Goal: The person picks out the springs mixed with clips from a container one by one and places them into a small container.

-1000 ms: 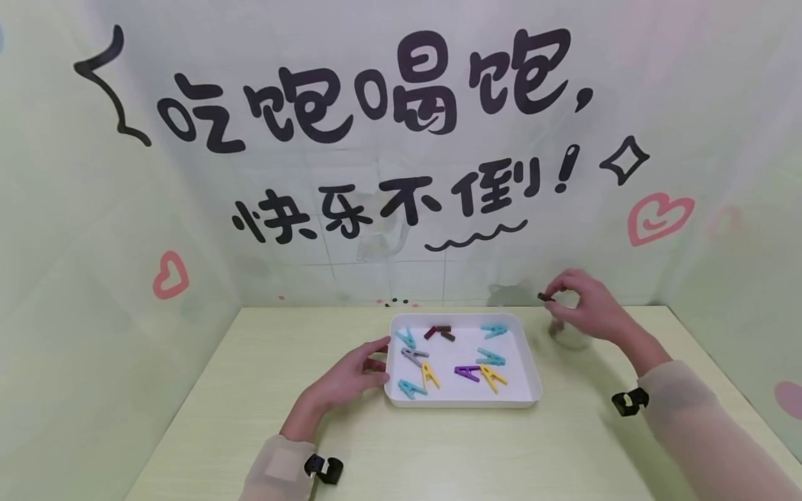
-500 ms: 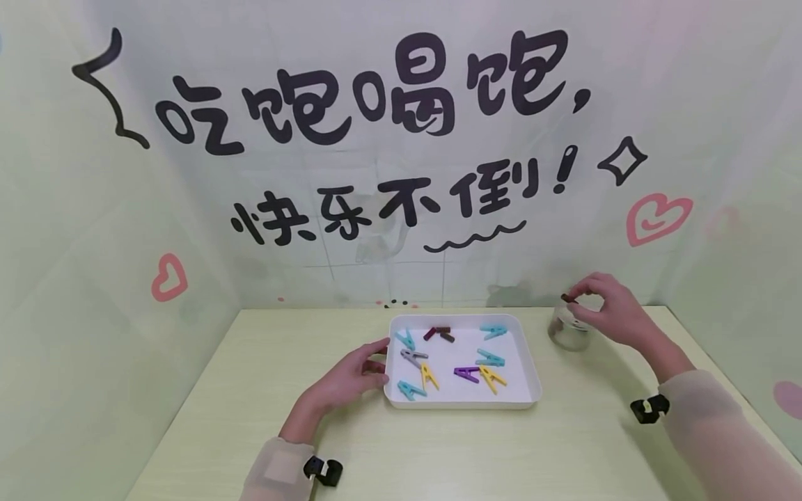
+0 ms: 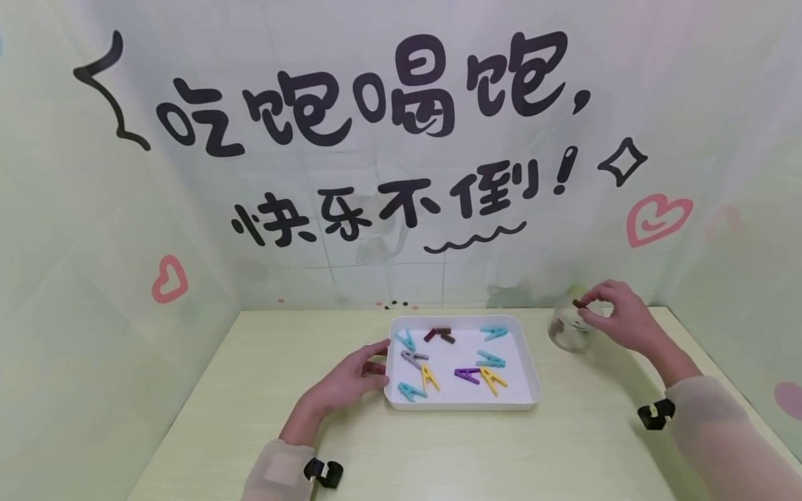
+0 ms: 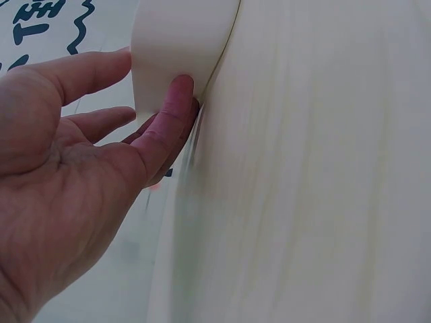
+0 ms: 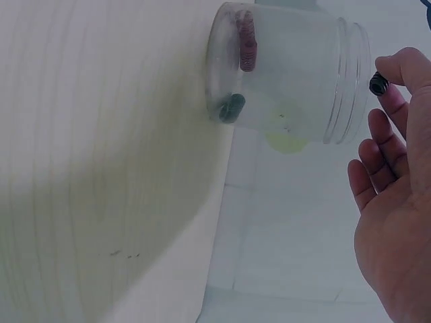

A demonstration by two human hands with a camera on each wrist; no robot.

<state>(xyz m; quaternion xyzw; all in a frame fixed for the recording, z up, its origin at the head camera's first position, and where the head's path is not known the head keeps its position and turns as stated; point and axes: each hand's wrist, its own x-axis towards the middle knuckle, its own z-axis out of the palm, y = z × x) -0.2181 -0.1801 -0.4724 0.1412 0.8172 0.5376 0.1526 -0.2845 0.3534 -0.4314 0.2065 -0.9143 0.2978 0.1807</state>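
My right hand [image 3: 626,321] pinches a small dark ribbed cylinder [image 5: 379,84] between thumb and finger, at the mouth of a clear jar [image 3: 569,332]. Inside the jar, near its bottom, lie a reddish-brown ribbed piece [image 5: 247,42] and a dark greenish one [image 5: 232,108]. My left hand [image 3: 347,376] touches the left wall of a white tray [image 3: 464,405], its fingers fairly straight against the side in the left wrist view. Small dark cylinders [image 3: 443,331] and several plastic clothespins lie in the tray, among them a purple clothespin [image 3: 466,375] and a yellow clothespin [image 3: 493,380].
The pale wood-grain table [image 3: 351,452] is bounded by a cloth backdrop [image 3: 376,278] at the back and sides. The jar stands to the right of the tray, close to the back edge.
My right hand has moved right with the small cylinder, from left of the jar to its mouth, and then slightly lower. My left hand and the tray stay in place.
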